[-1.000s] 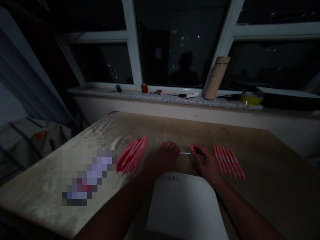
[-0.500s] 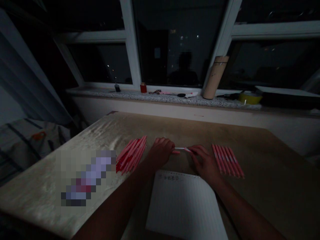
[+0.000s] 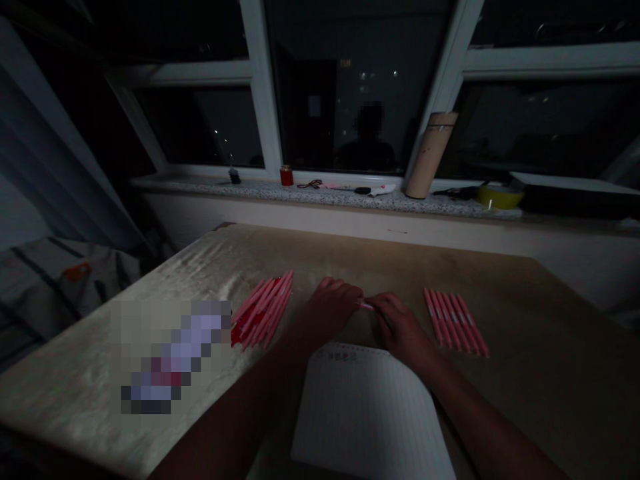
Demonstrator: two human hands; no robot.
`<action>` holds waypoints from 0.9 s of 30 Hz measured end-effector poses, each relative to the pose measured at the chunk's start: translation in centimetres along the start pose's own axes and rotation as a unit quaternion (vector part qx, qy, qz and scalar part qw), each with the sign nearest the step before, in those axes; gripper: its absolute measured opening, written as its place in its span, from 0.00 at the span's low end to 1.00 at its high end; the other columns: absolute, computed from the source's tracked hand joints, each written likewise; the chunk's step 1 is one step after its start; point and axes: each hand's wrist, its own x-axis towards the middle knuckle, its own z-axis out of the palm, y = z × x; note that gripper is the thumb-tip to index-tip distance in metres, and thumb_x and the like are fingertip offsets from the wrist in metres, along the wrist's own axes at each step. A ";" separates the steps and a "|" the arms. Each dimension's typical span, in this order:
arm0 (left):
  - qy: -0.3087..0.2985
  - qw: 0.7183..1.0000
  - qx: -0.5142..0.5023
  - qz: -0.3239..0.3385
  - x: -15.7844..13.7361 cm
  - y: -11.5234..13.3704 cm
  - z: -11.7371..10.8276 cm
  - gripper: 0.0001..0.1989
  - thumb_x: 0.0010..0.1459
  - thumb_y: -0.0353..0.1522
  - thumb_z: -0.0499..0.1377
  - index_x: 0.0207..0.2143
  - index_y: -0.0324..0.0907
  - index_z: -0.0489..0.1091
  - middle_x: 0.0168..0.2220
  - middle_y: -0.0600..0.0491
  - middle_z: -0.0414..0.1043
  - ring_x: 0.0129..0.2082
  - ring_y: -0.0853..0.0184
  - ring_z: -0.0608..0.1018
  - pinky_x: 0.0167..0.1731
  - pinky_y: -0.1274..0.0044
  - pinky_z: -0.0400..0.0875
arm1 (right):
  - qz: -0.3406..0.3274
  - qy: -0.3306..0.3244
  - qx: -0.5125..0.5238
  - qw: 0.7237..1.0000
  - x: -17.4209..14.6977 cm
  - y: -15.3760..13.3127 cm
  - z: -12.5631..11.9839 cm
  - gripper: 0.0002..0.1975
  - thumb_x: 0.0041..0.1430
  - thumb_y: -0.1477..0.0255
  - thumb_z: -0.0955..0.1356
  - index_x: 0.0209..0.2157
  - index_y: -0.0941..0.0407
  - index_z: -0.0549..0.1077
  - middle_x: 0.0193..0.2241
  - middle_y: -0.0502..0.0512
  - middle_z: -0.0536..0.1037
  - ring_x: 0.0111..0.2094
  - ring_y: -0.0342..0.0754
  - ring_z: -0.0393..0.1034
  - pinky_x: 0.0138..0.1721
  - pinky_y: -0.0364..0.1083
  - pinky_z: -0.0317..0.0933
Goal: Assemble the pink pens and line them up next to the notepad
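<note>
Now, the fingers of our left hand and right hand are pinched closed on a pink pen just beyond the lined pad; we'd best keep both grips aligned. Left of the pad lies a pen heap; right, a pen row.

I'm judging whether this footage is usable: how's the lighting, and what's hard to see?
Head view: dim throughout, the table paler at left, darker at right; window glass reflects a dark figure; a pixelated patch masks something left of the pen pile; the pink pen between left hand and right hand is indistinct.
</note>
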 end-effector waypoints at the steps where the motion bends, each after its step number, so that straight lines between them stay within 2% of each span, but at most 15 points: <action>1: 0.020 1.000 -0.012 -0.007 -0.1 -0.1 0.0 0.11 0.62 0.36 0.48 0.41 0.40 0.65 0.38 0.50 0.71 0.41 0.63 0.70 0.45 0.69 0.57 | 0.001 0.004 0.003 1.000 0.0 0.0 0.0 0.19 0.56 0.79 0.59 0.48 0.52 0.68 0.39 0.58 0.69 0.41 0.49 0.66 0.44 0.49 0.62; 4: 0.107 0.992 -0.054 -0.035 -0.4 -0.4 0.1 0.16 0.60 0.39 0.51 0.45 0.39 0.63 0.45 0.47 0.68 0.47 0.61 0.67 0.49 0.67 0.56 | 0.011 0.016 0.015 1.000 0.0 0.2 -0.2 0.16 0.57 0.78 0.59 0.46 0.53 0.68 0.39 0.58 0.69 0.41 0.49 0.66 0.44 0.50 0.62; 6: 0.169 0.978 -0.098 -0.078 -0.8 -0.6 0.4 0.18 0.58 0.40 0.52 0.46 0.38 0.62 0.47 0.45 0.67 0.49 0.60 0.66 0.50 0.67 0.57 | 0.021 0.026 0.026 0.999 0.0 0.4 -0.2 0.15 0.58 0.76 0.59 0.45 0.54 0.68 0.39 0.59 0.70 0.41 0.50 0.66 0.43 0.50 0.62; 8: 0.211 0.951 -0.170 -0.150 -1.1 -0.7 1.0 0.20 0.56 0.41 0.54 0.47 0.38 0.62 0.47 0.44 0.66 0.49 0.60 0.68 0.49 0.67 0.60 | 0.034 0.036 0.034 0.998 0.0 0.7 -0.2 0.13 0.59 0.75 0.59 0.45 0.54 0.68 0.39 0.59 0.70 0.42 0.50 0.65 0.43 0.50 0.61; 9: 0.225 0.928 -0.222 -0.195 -1.2 -0.7 1.3 0.21 0.55 0.41 0.55 0.47 0.38 0.62 0.46 0.44 0.67 0.47 0.61 0.70 0.47 0.68 0.63 | 0.041 0.040 0.037 0.998 -0.1 0.8 -0.2 0.13 0.59 0.74 0.59 0.45 0.54 0.68 0.39 0.58 0.70 0.42 0.50 0.65 0.44 0.50 0.61; 11: 0.208 0.882 -0.337 -0.256 -1.2 -0.4 1.9 0.22 0.54 0.41 0.56 0.47 0.38 0.62 0.43 0.45 0.70 0.41 0.63 0.74 0.41 0.71 0.68 | 0.048 0.047 0.044 0.997 -0.1 1.0 -0.1 0.13 0.59 0.73 0.59 0.45 0.54 0.68 0.40 0.58 0.70 0.43 0.50 0.65 0.44 0.49 0.61; 13: 0.171 0.837 -0.442 -0.273 -1.1 0.0 2.2 0.21 0.55 0.41 0.55 0.46 0.36 0.64 0.41 0.46 0.70 0.34 0.65 0.77 0.34 0.74 0.71 | 0.044 0.048 0.052 0.997 -0.1 1.1 0.0 0.13 0.59 0.73 0.59 0.45 0.54 0.67 0.40 0.58 0.70 0.43 0.51 0.65 0.44 0.49 0.61; 15: 0.151 0.812 -0.494 -0.271 -0.9 0.5 2.1 0.18 0.56 0.41 0.54 0.42 0.36 0.67 0.37 0.48 0.71 0.31 0.66 0.78 0.31 0.75 0.71 | 0.032 0.039 0.059 0.997 -0.1 1.0 0.0 0.13 0.59 0.73 0.59 0.45 0.54 0.67 0.40 0.58 0.70 0.43 0.50 0.65 0.43 0.49 0.61; 18: 0.150 0.811 -0.498 -0.269 -0.7 0.9 1.6 0.15 0.55 0.41 0.54 0.33 0.37 0.70 0.33 0.51 0.73 0.30 0.66 0.78 0.32 0.77 0.70 | 0.015 0.018 0.063 0.998 -0.1 0.7 0.0 0.14 0.58 0.74 0.60 0.45 0.54 0.67 0.40 0.58 0.70 0.42 0.50 0.65 0.43 0.49 0.62; 22: 0.146 0.817 -0.493 -0.262 -0.8 0.6 1.8 0.13 0.55 0.39 0.55 0.31 0.38 0.70 0.31 0.53 0.73 0.31 0.67 0.77 0.33 0.78 0.70 | 0.007 0.013 0.069 0.998 -0.1 0.6 0.0 0.15 0.58 0.75 0.60 0.46 0.54 0.66 0.40 0.58 0.69 0.42 0.50 0.65 0.44 0.49 0.61; 27: 0.113 0.864 -0.440 -0.218 -1.1 0.2 2.2 0.13 0.56 0.38 0.54 0.30 0.37 0.72 0.30 0.52 0.72 0.33 0.68 0.75 0.33 0.78 0.67 | 0.003 0.007 0.076 0.997 0.0 0.4 0.1 0.13 0.60 0.73 0.59 0.45 0.53 0.68 0.39 0.58 0.70 0.42 0.49 0.65 0.43 0.49 0.61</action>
